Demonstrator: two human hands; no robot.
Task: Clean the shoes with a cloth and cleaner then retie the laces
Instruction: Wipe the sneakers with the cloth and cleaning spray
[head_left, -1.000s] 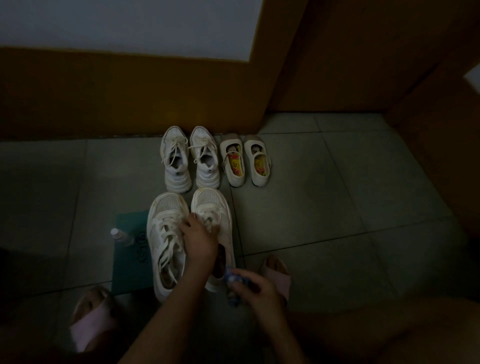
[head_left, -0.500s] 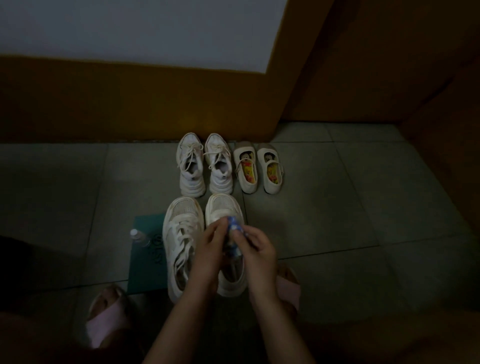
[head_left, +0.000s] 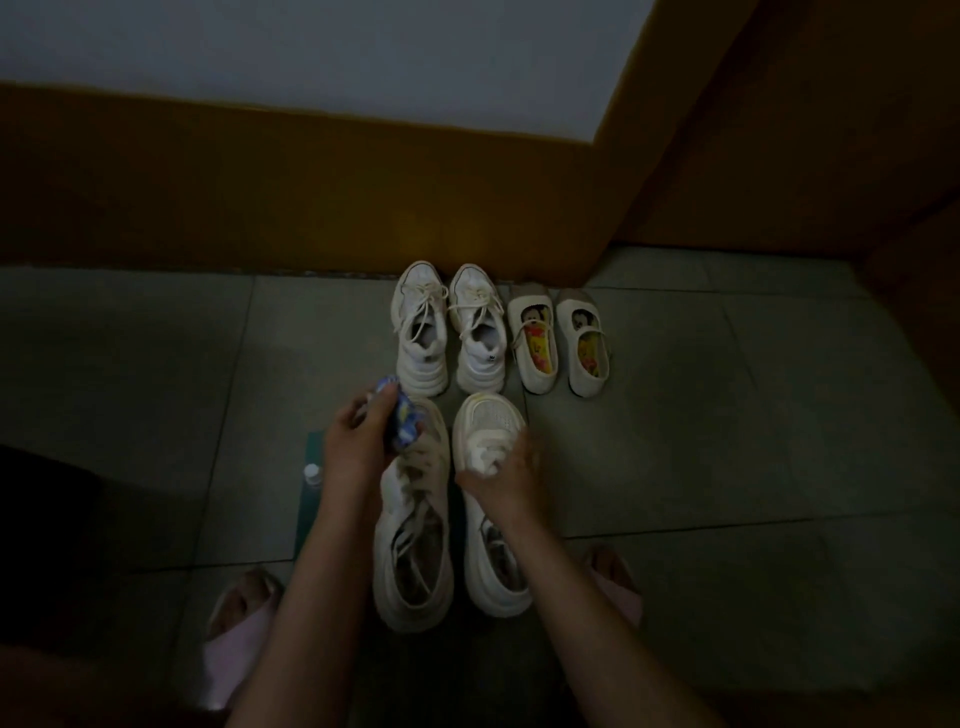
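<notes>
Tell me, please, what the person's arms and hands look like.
Both forearms are bare to the frame edge: no sleeves, gloves, watch or bracelet show on the left hand or the right hand. The light is too dim to rule out a ring.

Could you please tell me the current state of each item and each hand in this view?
left hand: grips the blue cloth.
right hand: pinches the near right sneaker by its laces.
blue cloth: bunched, at the toe of the near left sneaker.
near left sneaker: upright, laces loose.
near right sneaker: upright, laces held.
far sneakers: upright, laced, untouched.
slip-on shoes: upright, untouched.
bottle: cap on.
</notes>
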